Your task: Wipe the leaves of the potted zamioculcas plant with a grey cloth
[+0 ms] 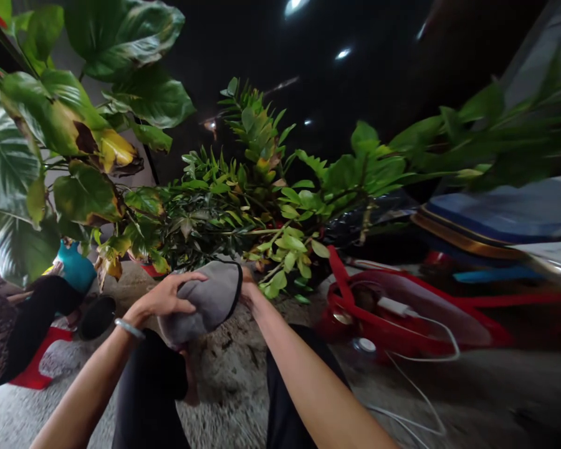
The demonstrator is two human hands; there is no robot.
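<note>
A soft grey fabric piece with a black trimmed edge [210,302], its exact kind unclear, is between my hands above my knees. My left hand [171,296] lies over its left side, thumb and fingers apart and pressed into the cloth. A pale bangle [129,328] circles my left wrist. My right hand [249,288] is at the black edge on the right side; most of its fingers are hidden behind or inside the fabric, which looks propped between both hands.
Leafy potted plants [262,206] stand close ahead. To the right, a red bag [402,312] holds a white charger [395,307] with a trailing cable. A blue padded item [500,215] lies beyond. Another person [9,330] sits at left near a dark bowl [97,318] and a red stool [44,362].
</note>
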